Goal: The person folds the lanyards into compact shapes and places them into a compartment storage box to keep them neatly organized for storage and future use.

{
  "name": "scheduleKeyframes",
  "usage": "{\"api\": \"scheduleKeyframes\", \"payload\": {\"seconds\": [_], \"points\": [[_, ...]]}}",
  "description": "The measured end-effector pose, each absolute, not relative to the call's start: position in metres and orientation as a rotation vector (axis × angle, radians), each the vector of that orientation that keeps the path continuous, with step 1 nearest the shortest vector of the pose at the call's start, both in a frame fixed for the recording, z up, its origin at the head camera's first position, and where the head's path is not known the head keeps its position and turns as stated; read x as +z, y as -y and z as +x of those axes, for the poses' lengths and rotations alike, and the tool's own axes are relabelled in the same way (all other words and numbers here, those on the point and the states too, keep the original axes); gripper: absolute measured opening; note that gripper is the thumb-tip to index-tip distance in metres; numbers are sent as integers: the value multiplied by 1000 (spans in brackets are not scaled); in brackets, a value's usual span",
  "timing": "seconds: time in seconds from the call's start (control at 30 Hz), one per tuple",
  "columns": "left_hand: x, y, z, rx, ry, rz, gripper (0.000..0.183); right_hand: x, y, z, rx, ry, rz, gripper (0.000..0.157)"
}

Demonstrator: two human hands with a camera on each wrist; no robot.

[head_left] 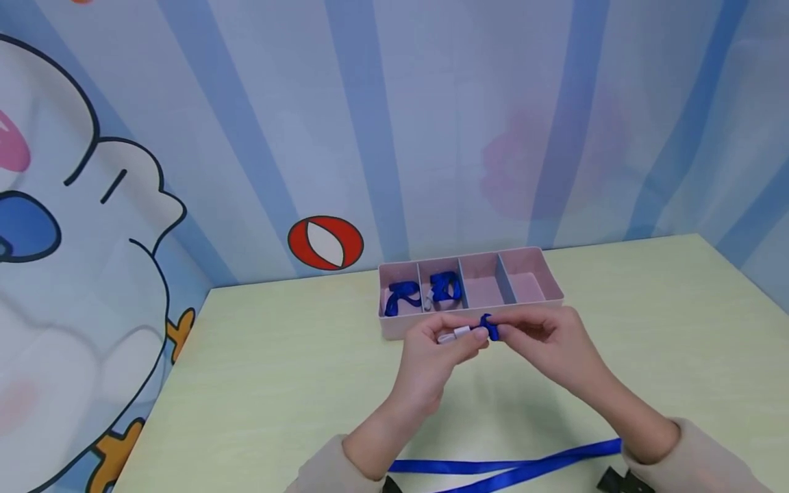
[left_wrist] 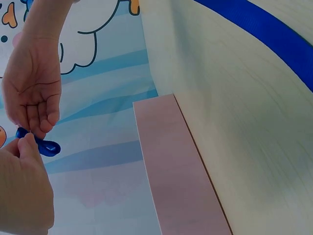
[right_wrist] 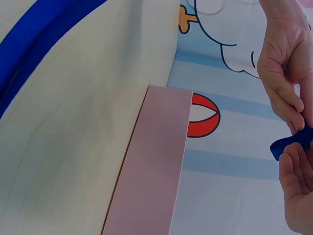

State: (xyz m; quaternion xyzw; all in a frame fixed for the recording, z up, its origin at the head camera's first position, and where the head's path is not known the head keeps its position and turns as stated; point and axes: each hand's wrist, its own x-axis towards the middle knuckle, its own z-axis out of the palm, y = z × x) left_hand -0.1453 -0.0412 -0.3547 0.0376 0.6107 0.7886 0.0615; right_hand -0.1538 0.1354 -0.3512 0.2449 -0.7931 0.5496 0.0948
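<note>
Both hands meet over the front of the box. My left hand (head_left: 434, 356) holds a small white end piece (head_left: 455, 334) between thumb and fingers, beside a bunched piece of blue lanyard (head_left: 490, 327). From the other side, thumb and fingertips of my right hand (head_left: 548, 342) pinch the blue strap. A short loop of the lanyard (left_wrist: 49, 148) sticks out by the fingertips in the left wrist view. Long flat blue straps (head_left: 468, 468) lie on the table near the forearms. Whether they join the held piece cannot be made out.
Behind the hands stands a pink box (head_left: 394, 327) with several compartments. Its two left compartments hold bundled blue lanyards (head_left: 402, 298), one with a whitish piece. The pale table (head_left: 296, 383) ends at a patterned wall. Small black objects (head_left: 624, 481) show by the right sleeve.
</note>
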Motion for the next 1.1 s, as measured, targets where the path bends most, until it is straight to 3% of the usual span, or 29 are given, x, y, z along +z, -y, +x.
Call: {"api": "scheduleKeyframes", "payload": {"seconds": [0.53,0.87,1.1], "points": [[-354,40,-145,2376,-1835,145,22,-350,-132,-153,1469,2379,662,10],[-353,42,-149,2327,-1765,45,20,-350,-132,-157,1212,2330,754,19],[-353,51,-154,2298,-1664,-6,21,-353,-142,-163,1074,2345,946,42]]}}
